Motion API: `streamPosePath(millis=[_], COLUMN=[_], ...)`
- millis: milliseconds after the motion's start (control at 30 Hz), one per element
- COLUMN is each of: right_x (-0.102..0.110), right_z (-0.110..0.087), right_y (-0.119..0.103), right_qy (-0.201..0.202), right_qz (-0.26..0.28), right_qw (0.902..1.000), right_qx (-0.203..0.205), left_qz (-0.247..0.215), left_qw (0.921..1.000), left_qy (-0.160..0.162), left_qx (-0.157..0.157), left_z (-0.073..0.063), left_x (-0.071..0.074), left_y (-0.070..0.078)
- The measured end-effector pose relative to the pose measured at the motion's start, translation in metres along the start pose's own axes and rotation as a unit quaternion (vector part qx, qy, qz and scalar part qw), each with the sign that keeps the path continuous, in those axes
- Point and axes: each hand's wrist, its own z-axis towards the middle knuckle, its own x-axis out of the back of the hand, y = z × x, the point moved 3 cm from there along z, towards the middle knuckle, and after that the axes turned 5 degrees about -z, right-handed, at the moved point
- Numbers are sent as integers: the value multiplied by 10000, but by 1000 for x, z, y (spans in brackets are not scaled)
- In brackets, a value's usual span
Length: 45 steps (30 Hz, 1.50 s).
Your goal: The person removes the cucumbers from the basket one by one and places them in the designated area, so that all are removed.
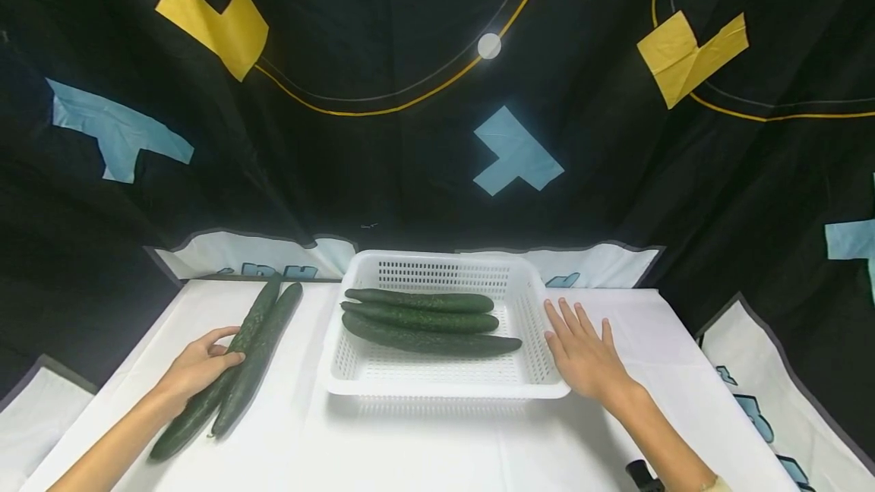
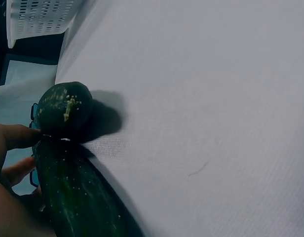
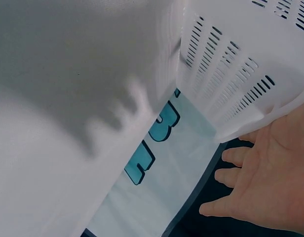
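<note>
Two long dark green cucumbers lie side by side on the left of the white table. My left hand (image 1: 198, 367) grips the outer cucumber (image 1: 194, 410) around its middle, thumb on the side facing the inner cucumber (image 1: 258, 355). In the left wrist view, the fingers (image 2: 19, 136) rest against the gripped cucumber (image 2: 83, 192), and the rounded end of the other cucumber (image 2: 65, 108) shows beyond it. My right hand (image 1: 591, 355) lies with straight, spread fingers along the right rim of a white plastic basket (image 1: 451, 389). Three cucumbers (image 1: 431, 334) lie crosswise inside the basket.
A white cloth covers the table (image 1: 410, 446). Behind it hangs a black curtain (image 1: 383, 173) with yellow and blue patches and a pale lower border. A small black object (image 1: 642, 474) sits beside the right forearm at the front edge.
</note>
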Motion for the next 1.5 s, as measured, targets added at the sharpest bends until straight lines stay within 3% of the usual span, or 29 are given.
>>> streamPosePath(millis=[267, 467, 633, 800, 933, 1100, 1300, 1500], right_x=[0, -1, -1, -1, -1, -2, -3, 0], right_z=[2, 1, 0, 0, 0, 0, 1, 1], right_y=[0, 0, 1, 2, 1, 1, 0, -1], right_qy=[-39, -28, -2, 16, 15, 13, 26, 20], right_qz=[-50, -71, -112, -90, -86, -116, -59, -78], right_qw=[10000, 10000, 9999, 10000, 10000, 9999, 10000, 10000], right_qx=[30, 21, 17, 32, 41, 29, -1, 6], left_qz=[-10, -30, 84, 100, 58, -44, 269, 238], left_qw=[10000, 10000, 9999, 9982, 9949, 9888, 9778, 9645], left_qy=[-85, -45, 119, 452, 612, 608, 245, -321], left_qx=[31, -24, -90, -385, -794, -1363, -2064, -2610], left_z=[-1, 0, 3, 6, 8, 13, 23, 40], left_x=[1, 5, 14, 17, 12, 4, -7, -27], left_y=[-1, 6, 17, 33, 53, 94, 146, 184])
